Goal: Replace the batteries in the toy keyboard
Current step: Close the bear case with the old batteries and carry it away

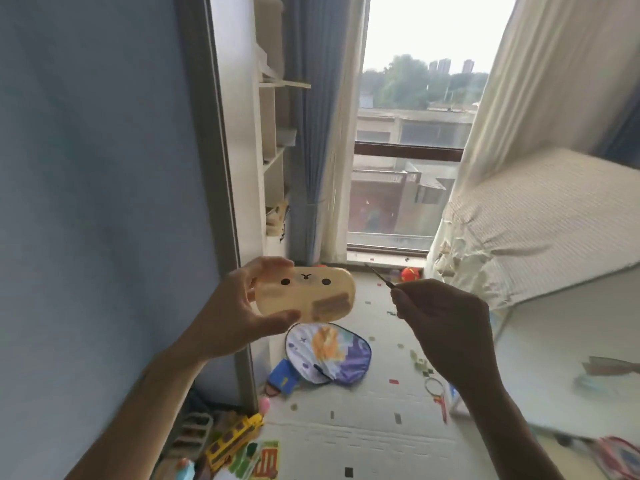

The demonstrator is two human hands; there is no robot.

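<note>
My left hand (pixel 239 313) holds the toy keyboard (pixel 311 296) up in the air by its left end. The toy is a small tan oval with two black dot eyes and a little mouth drawn on it. My right hand (pixel 446 317) is to its right, apart from it, pinching a thin dark screwdriver (pixel 379 277). The tool's tip points up and left, towards the toy's right end but short of it. No batteries are visible.
Below on the pale patterned floor mat (pixel 363 427) lie a colourful round fan (pixel 329 355), a blue toy (pixel 284 377), a yellow toy bus (pixel 235 441) and small scattered pieces. A blue wardrobe door (pixel 104 168) stands left, a bed (pixel 536 220) right, a window ahead.
</note>
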